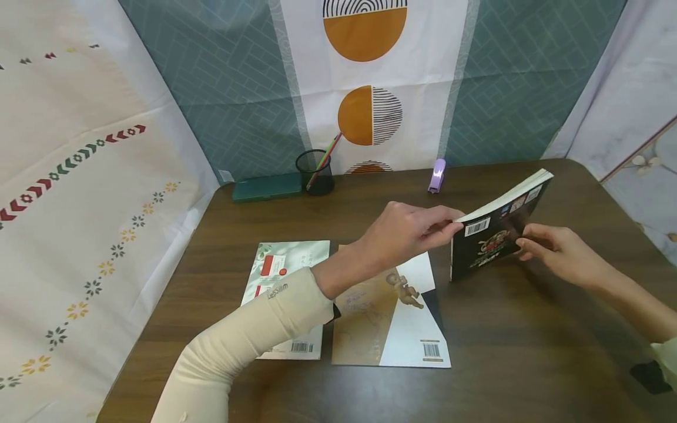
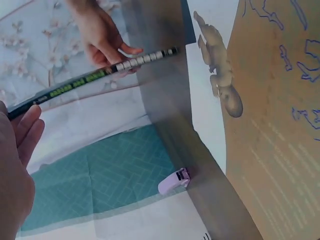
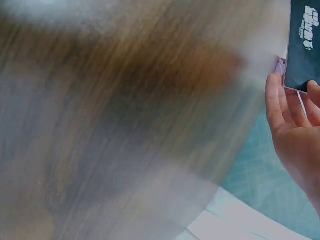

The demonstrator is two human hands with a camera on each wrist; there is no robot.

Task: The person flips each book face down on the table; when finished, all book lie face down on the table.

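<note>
A black paperback book is held tilted up above the right half of the table, its back cover with a barcode toward the head camera. My left hand pinches its upper left corner. At the lower right edge, my right hand grips the same book with thumb and fingers. The left wrist view shows its spine edge-on between both hands. In the right wrist view, the thumb lies on the dark cover. Under my left forearm lie a tan-and-white book and a pale green book, side by side.
At the back of the wooden table are a green flat case, a black mesh cup with pencils, and a purple stapler. Patterned cloth hangs behind the table, and white cloth hangs at the left.
</note>
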